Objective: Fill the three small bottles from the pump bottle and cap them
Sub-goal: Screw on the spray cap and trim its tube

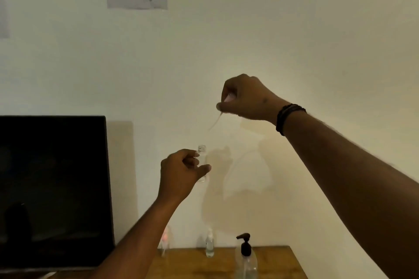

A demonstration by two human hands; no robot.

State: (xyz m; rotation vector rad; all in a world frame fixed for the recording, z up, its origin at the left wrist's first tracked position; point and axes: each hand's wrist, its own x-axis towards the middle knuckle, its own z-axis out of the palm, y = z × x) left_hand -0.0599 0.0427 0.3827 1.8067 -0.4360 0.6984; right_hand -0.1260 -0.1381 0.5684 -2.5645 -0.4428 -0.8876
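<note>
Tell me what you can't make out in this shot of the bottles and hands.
Head view:
- Held bottle: fill level unreadable; clear plastic, left hand covers most of it.
- Cap in right hand: hidden by curled fingers; only its tube shows, blurred.
- Pump bottle: base cut off by bottom edge.
- Left table bottle: behind the forearm.

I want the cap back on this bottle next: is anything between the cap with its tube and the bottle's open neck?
Nothing visible does. The right hand holds the cap with its tube above the open small bottle gripped by the left hand; only bare wall shows between them.
</note>
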